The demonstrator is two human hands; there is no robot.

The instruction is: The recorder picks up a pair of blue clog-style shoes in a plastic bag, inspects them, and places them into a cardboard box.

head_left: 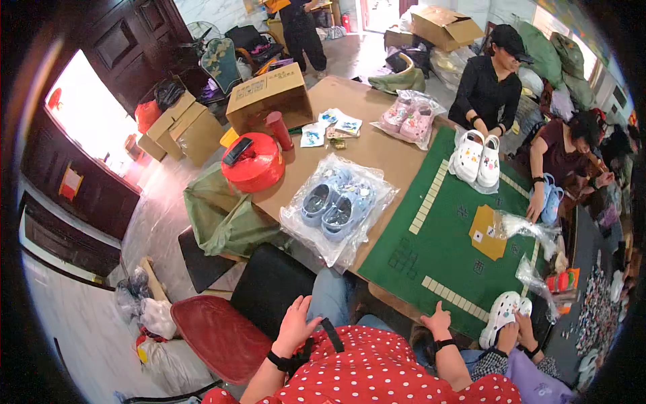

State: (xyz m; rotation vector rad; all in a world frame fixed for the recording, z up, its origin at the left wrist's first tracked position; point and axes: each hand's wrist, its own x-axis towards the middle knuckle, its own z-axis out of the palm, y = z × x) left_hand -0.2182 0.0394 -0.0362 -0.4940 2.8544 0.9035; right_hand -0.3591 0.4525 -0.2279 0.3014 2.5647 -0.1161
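Observation:
My left hand [297, 324] is held over my lap beside the black chair, fingers stretched out and nothing in them. Empty too, my right hand [437, 321] hovers near the close edge of the green mat [383, 259], its fingers apart. In front of me, a clear plastic bag holding a pair of blue clogs [334, 207] lies on the brown table, touched by neither hand. Farther back on the table sits a bagged pair of pink clogs [410, 118].
Co-workers on the right handle white clogs [475, 161], blue clogs [552, 200] and more white clogs [501, 316]. A red round container [254, 165] and a cardboard box [269, 99] stand on the table's left. A black chair [266, 286] is close on my left.

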